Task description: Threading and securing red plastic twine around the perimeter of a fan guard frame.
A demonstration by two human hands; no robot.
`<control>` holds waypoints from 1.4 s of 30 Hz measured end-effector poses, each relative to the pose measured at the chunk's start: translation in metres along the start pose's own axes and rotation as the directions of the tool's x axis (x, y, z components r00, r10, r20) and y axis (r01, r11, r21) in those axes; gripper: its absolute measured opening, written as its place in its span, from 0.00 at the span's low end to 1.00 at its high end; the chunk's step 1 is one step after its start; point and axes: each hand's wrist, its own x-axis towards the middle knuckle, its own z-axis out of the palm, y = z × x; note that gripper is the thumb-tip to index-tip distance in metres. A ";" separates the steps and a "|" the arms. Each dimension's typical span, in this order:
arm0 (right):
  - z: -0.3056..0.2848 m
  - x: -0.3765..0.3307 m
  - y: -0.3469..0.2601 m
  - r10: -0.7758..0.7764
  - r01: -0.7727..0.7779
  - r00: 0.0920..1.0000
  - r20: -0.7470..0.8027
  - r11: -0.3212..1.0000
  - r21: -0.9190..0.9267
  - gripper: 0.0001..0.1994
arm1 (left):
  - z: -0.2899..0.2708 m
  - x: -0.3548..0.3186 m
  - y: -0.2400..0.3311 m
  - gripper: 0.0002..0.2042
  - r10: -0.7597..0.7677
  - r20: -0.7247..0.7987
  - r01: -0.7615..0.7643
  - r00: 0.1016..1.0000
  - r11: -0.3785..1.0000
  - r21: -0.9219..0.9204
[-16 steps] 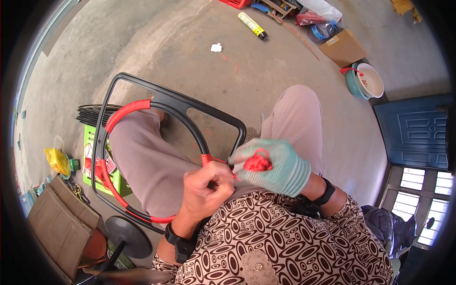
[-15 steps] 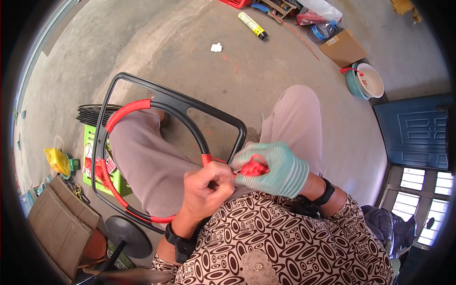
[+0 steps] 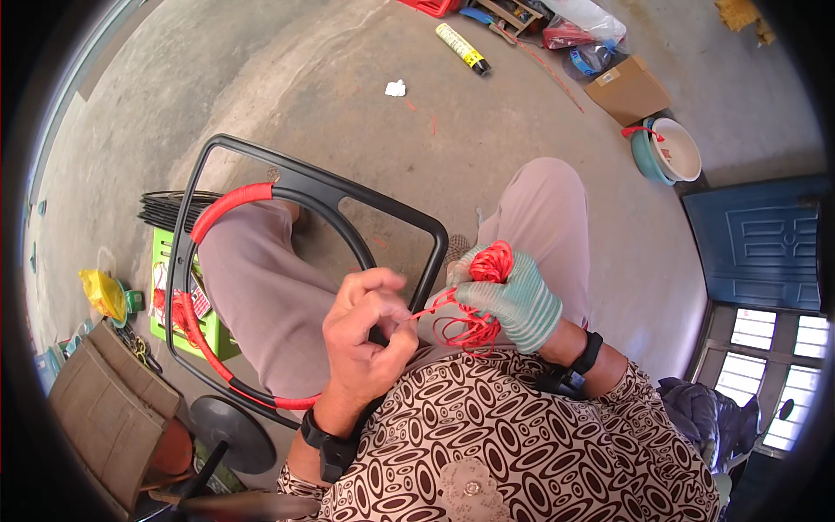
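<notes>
A hank of red cord (image 3: pixel 477 329) is gripped in my right hand (image 3: pixel 532 306), which wears a mint-green striped glove; its folded top sticks up above the fingers and loose loops hang below. My bare left hand (image 3: pixel 364 332) pinches a strand running from that hank. Over my left thigh rests a black frame (image 3: pixel 391 204) with a ring inside it. Red cord is wound tightly round parts of the ring, such as the upper-left wrapping (image 3: pixel 230 207). The ring's part nearest my left hand is hidden behind that hand.
Left of my leg is a green plastic stool (image 3: pixel 163 248) with red cord on it, beside a stack of black rings (image 3: pixel 165 210). Cardboard (image 3: pixel 109 409) and a round black disc (image 3: pixel 233 433) stand lower left. On the floor ahead lie a yellow can (image 3: pixel 463 48) and white scrap (image 3: pixel 396 88); nested basins (image 3: pixel 674 150) sit right.
My hands have drawn slightly apart, with a strand stretched between them. The red hank has turned upward in my right hand, and loose loops now hang below it.
</notes>
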 end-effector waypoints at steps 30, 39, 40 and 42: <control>0.010 -0.002 -0.005 0.054 -0.048 0.981 0.186 0.998 -0.039 0.06 | -0.016 -0.002 0.005 0.08 -0.467 0.213 0.464 0.858 0.528 -0.711; 0.007 -0.006 0.000 0.163 -0.170 0.985 0.051 0.921 0.351 0.14 | -0.018 -0.001 -0.001 0.05 -0.356 0.237 0.375 0.904 0.394 -0.839; 0.007 -0.005 0.001 0.161 -0.166 0.986 0.045 0.920 0.354 0.14 | -0.018 -0.001 -0.001 0.05 -0.353 0.243 0.379 0.903 0.394 -0.837; 0.009 -0.006 0.004 0.058 -0.056 0.998 0.001 0.950 0.307 0.14 | -0.018 -0.002 -0.001 0.06 -0.363 0.259 0.374 0.895 0.294 -0.880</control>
